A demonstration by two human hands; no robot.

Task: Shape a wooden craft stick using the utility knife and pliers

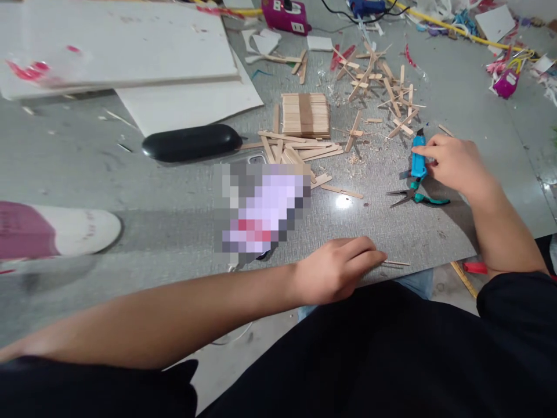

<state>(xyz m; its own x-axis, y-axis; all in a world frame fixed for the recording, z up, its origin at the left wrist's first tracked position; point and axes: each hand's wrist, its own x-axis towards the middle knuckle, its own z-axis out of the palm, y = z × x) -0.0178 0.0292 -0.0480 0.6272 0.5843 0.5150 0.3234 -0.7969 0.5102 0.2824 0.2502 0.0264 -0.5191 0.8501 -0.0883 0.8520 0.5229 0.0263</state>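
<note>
My left hand [337, 270] rests at the table's near edge, its fingers closed on a thin wooden stick [397, 263] that pokes out to the right. Most of that stick is hidden by the fingers. To the right, my right hand [456, 162] has its index finger and thumb on a blue utility knife [419, 157], which lies pointing away from me. Just below the knife are needle-nose pliers [418, 197] with green handles, jaws apart. Loose craft sticks [313, 148] and a banded bundle of them [305, 115] lie ahead, beside several crossed-stick pieces [369, 72].
A blurred-out phone-like object [265, 209] lies left of centre, near a black oblong case [191, 143]. White foam boards [130, 43] cover the back left. A white bottle-like thing [82, 229] is at left. Purple glue-gun-like tools [286, 15] and scraps line the back.
</note>
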